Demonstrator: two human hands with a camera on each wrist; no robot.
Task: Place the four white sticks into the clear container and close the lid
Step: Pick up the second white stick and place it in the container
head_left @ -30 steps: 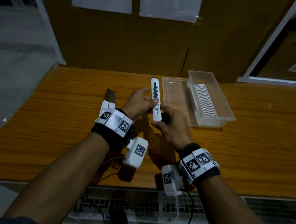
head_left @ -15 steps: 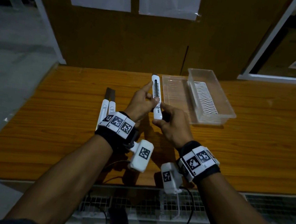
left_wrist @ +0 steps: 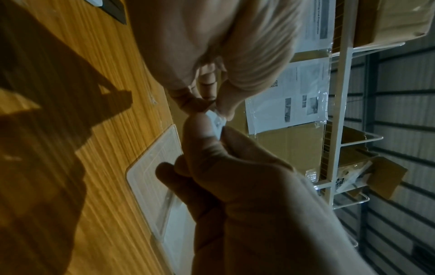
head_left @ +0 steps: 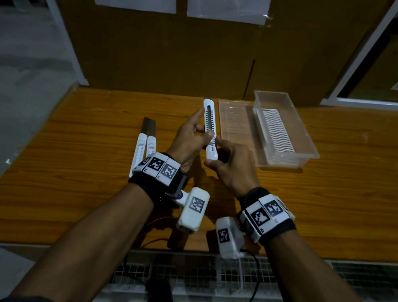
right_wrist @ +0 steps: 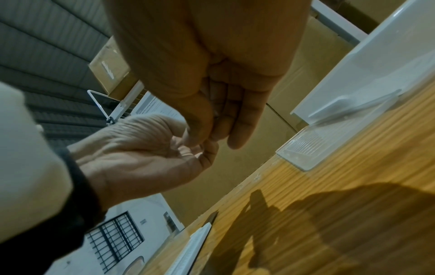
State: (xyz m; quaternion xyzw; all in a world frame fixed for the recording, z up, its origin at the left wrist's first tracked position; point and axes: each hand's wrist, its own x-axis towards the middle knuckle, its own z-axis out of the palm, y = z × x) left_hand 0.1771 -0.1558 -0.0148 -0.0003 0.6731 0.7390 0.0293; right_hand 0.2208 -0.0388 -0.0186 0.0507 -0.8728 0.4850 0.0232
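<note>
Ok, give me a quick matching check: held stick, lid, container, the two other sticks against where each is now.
Things:
1. held stick
2. lid
3. clear container
4. two sticks

Places:
A. flat on the table, between stick and container
B. lying by the left wrist
C. gripped by both hands, off the table
D. open, farthest right

Pairs: 1-C, 2-A, 3-D, 4-B

The left hand [head_left: 189, 141] hides the near ends of the table sticks [head_left: 142, 150].

Head view downward — wrist views close, opposed
</note>
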